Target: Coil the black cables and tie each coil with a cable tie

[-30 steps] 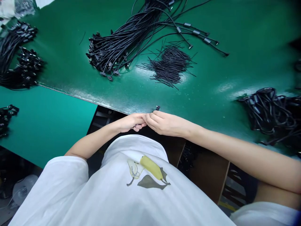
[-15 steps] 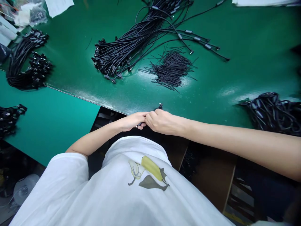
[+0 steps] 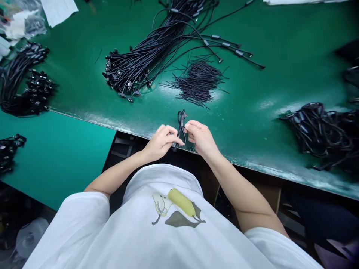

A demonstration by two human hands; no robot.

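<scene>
A black cable [image 3: 181,118], folded into a narrow coil with a small metal plug at its top, stands between my two hands at the table's front edge. My left hand [image 3: 161,142] is closed on the lower loops, the index finger lying across them. Against the coil's right side, at its pinched-in waist, the fingertips of my right hand [image 3: 201,137] press together; whatever is between them is too small to make out. Beyond my hands lies a pile of short thin black ties [image 3: 199,80]. A large bundle of black cables [image 3: 157,45] stretches behind that pile.
Coiled black cables [image 3: 319,130] are heaped at the right. More cable bundles lie at the left, one on the green table [image 3: 246,108] and another on a lower green surface [image 3: 75,138]. White paper [image 3: 57,9] and plastic bags [image 3: 35,24] sit at the far left.
My hands, pressed together before, have moved apart, and the coiled cable now shows between them. My right forearm has swung in closer to my body. The view has shifted slightly.
</scene>
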